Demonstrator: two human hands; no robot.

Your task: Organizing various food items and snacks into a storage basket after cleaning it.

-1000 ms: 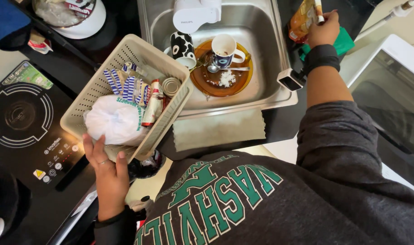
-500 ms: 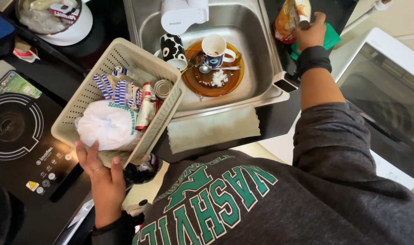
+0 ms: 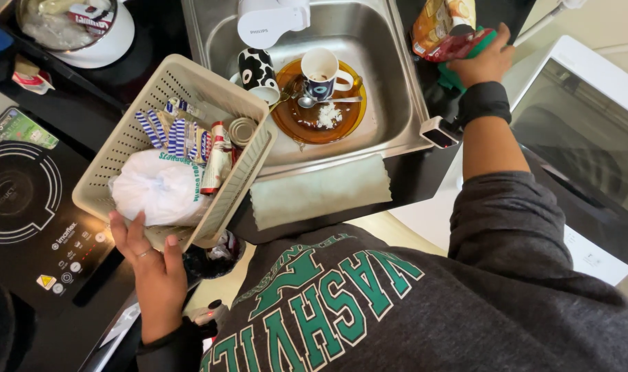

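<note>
L hand [image 3: 152, 265] grip clamped on beige basket [image 3: 131, 124] near rim; R hand [image 3: 482, 63] grip closed on snack packet [image 3: 441, 27].

The one camera sits on my head and looks straight down, close over my chest and arms. It faces the sink [image 3: 396, 89] at the top, the stove [image 3: 24, 200] left, and a white machine [image 3: 589, 158] right.
</note>
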